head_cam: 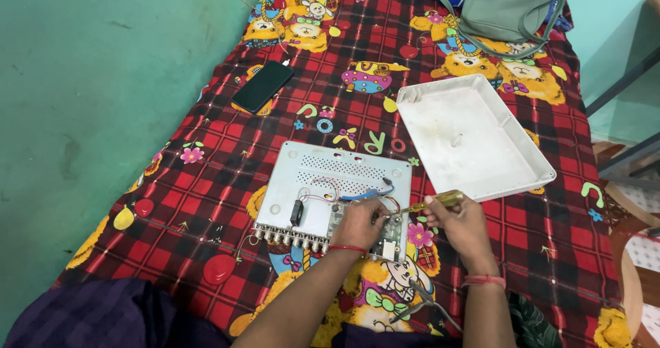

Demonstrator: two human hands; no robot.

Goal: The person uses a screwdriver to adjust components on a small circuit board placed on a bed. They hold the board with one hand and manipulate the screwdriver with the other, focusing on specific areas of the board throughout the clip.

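A person sits at the foot of a bed (206,183) covered in a soft red plaid blanket (227,162) printed with cartoon bears, working on an opened electronics box. Far left on the blanket lies a flat black phone (262,86), glossy and rectangular, well apart from the work. At centre sits the box base (323,176), a pale grey tray with rows of vent holes, thin red and blue wires looping across it and a row of metal connectors along its near edge. The left hand (359,223), a red thread at the wrist, rests curled on the green circuit board (392,241) in the base's near right corner, pressing it rather than clasping anything. The right hand (459,219) is closed around a screwdriver (430,202) with a clear yellow handle, its shaft pointing left toward the board. On such a yielding blanket the base could rock under pressure, and the tip might slip off a screw and gouge the board or snag a wire; loose screws would vanish easily in the busy pattern. To the right lies the white cover (474,138), upturned, smooth hard plastic, faintly stained. A grey-green cloth bag (505,7) slumps at the far end.
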